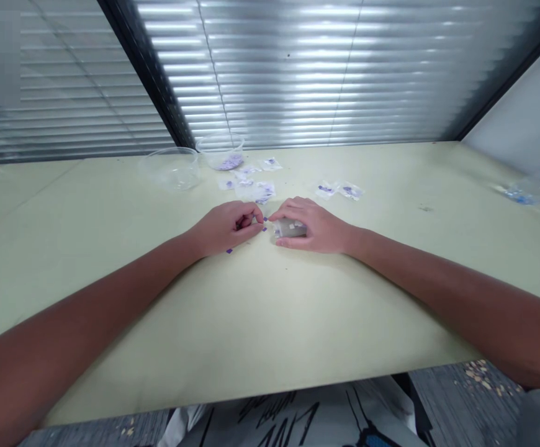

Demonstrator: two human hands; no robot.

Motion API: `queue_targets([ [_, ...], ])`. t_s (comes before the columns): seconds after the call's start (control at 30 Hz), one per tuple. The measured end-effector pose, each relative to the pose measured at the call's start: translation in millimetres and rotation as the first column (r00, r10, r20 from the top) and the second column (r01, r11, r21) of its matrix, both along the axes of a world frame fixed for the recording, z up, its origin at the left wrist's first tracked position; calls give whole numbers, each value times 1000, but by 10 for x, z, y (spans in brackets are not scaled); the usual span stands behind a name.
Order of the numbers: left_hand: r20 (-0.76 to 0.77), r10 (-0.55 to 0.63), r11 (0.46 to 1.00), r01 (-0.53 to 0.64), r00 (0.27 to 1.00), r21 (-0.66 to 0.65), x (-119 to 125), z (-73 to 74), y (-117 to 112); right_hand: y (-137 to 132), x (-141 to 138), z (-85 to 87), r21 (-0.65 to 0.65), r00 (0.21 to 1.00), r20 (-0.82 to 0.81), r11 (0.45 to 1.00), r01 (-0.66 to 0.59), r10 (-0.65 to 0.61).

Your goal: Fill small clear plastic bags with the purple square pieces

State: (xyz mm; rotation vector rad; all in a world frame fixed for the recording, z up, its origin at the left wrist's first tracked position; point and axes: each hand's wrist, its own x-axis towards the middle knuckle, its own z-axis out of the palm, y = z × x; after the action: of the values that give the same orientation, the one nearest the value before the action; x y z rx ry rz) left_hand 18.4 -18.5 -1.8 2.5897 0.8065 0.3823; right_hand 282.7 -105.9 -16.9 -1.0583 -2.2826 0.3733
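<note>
Left hand (226, 228) curled, grip unclear, right hand (315, 226) clasping a clear plastic packet (291, 228), tiny purple squares (265, 228) at its nine o'clock, pale green tabletop (125, 298)

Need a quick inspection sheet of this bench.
surface: pale green table, with a small dark mark toward the far right
job's things: clear packet under the right hand; small purple squares near the left hand
clutter: empty clear bowl; clear bowl holding purple pieces; small packets; clear bag with blue contents
grippers: bare hands, left curled shut, right over the packet
cables: nothing seen
surroundings: slatted blinds behind glass; carpet with crumbs
</note>
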Motion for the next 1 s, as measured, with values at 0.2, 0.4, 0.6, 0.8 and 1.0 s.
queue_targets([
  [0.2, -1, 5, 1000, -5, 1000, -11, 4, 5, -7, 0, -1, 1, 3, 1000, 0, 1000, -4, 4],
  [0.4, 1, 3, 1000, -3, 1000, 1, 7, 6, -7, -3, 2, -1, -1, 1000, 6, 1000, 2, -2],
  [0.6, -5, -3, 1000, 3, 1000, 7, 12, 13, -4, 1, 5, -5, -1, 1000, 2, 1000, 1, -1],
  [0.8, 0, 0, 1000, 0, 1000, 6, 9, 4, -2, -1, 8, 4, -11, 1000, 5, 1000, 3, -3],
  [1.0, 8, 2, 1000, -2, 1000, 7, 23, 24, -24, 0, 12, 0, -8, 1000, -4, 1000, -4, 4],
])
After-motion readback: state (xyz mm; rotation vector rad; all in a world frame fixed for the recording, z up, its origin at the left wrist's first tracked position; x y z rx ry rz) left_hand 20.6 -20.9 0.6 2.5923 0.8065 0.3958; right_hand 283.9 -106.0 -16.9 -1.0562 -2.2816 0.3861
